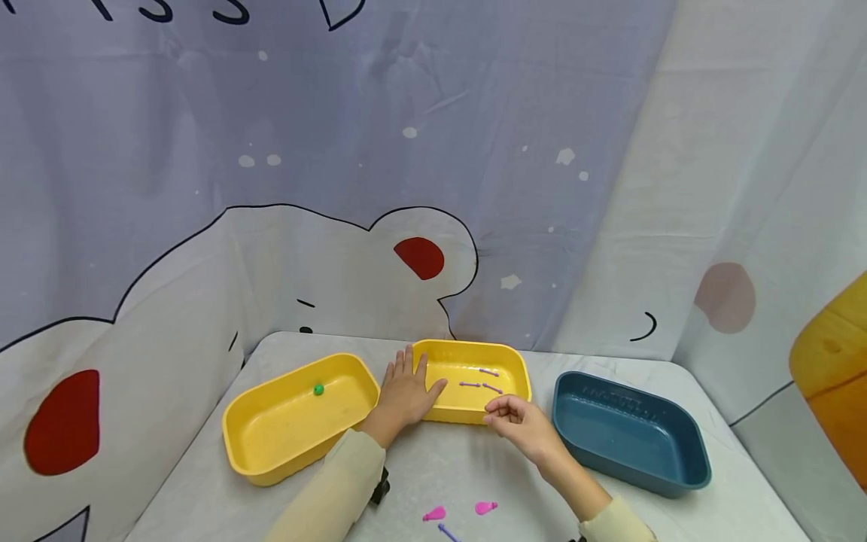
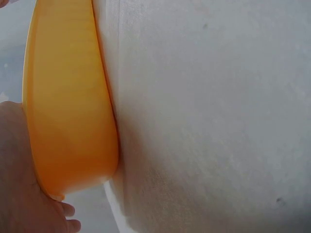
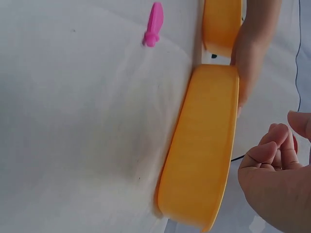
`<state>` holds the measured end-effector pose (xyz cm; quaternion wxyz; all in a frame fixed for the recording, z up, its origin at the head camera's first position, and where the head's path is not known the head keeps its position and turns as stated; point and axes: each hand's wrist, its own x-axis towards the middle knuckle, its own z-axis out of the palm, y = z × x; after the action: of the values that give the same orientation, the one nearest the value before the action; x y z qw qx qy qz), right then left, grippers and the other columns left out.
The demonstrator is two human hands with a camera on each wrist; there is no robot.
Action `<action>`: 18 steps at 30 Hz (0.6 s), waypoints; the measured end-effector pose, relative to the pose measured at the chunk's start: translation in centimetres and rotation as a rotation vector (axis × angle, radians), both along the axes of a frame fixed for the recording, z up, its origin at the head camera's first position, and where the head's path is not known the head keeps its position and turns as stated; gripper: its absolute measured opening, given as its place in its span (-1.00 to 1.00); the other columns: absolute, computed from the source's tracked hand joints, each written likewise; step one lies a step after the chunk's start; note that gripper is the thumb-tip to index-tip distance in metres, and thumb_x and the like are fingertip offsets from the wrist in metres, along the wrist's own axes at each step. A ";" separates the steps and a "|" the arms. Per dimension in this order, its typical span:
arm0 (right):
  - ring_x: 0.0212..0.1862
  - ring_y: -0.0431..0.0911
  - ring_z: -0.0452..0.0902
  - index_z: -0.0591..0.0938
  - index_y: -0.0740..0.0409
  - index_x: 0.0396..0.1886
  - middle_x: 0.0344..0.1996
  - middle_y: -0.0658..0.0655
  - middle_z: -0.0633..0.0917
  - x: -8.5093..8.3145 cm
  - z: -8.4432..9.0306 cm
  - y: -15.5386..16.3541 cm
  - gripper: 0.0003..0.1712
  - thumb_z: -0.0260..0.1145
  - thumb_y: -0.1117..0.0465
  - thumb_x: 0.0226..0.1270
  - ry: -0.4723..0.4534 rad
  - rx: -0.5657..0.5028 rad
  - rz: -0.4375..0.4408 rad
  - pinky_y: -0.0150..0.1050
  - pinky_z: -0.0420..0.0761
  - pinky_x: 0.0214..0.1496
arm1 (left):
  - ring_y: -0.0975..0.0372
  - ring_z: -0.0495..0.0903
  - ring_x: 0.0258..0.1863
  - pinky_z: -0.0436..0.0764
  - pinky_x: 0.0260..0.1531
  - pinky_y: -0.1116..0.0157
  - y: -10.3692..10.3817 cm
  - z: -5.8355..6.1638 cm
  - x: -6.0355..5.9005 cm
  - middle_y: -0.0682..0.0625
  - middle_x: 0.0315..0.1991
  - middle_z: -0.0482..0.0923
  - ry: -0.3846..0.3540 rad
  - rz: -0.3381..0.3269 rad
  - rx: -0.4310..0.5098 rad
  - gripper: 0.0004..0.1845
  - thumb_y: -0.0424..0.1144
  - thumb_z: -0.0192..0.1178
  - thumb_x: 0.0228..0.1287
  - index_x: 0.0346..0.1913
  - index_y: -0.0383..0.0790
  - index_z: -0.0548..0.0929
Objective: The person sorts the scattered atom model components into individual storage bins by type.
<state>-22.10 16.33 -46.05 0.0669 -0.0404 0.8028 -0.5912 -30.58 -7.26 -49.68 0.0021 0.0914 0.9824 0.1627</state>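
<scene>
My left hand [image 1: 404, 395] lies on the left rim of the middle yellow basket [image 1: 439, 413], its fingers straight and thumb spread inward. In the left wrist view, that hand [image 2: 19, 174] touches the end of the orange-looking basket [image 2: 73, 107]. Several small purple sticks [image 1: 470, 385] with knobbed ends lie inside the basket. Just above its front right corner hovers my right hand [image 1: 521, 429]. The right wrist view shows the right hand's fingers [image 3: 265, 153] loosely bent, thumb apart, with nothing visible between them.
At left, a second yellow basket [image 1: 271, 448] contains a green ball [image 1: 318, 389]. A dark blue basket [image 1: 630, 463] stands at right. Near the table's front lie two pink bulb-shaped pieces [image 1: 485, 508] and a purple stick [image 1: 447, 533]. A printed curtain [image 1: 325, 278] hangs behind.
</scene>
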 end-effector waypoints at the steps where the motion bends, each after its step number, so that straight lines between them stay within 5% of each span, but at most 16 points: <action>1: -0.26 -0.10 0.54 0.65 0.30 -0.07 -0.33 0.07 0.64 0.2 0.0 0.0 -0.69 0.46 0.19 0.31 0.001 -0.002 0.007 -0.38 0.59 -0.22 | -0.11 -0.18 0.62 -0.10 0.56 -0.09 0.0 0.0 0.0 -0.26 0.64 -0.21 0.001 0.000 0.003 -0.11 0.39 -0.25 0.49 0.62 -0.18 0.09; 18: -0.28 -0.14 0.55 0.63 0.38 -0.02 -0.32 0.05 0.68 4.4 -1.0 -0.2 -0.61 0.44 0.17 0.33 -0.064 -0.006 0.140 -0.38 0.58 -0.24 | -0.10 -0.20 0.62 -0.11 0.56 -0.07 0.1 0.3 0.2 -0.26 0.64 -0.23 -0.009 0.003 -0.010 -0.11 0.39 -0.26 0.49 0.62 -0.18 0.07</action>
<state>-17.74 16.17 -47.08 0.1337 -0.0777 0.7936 -0.5885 -30.43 -7.17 -49.38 0.0066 0.0890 0.9834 0.1580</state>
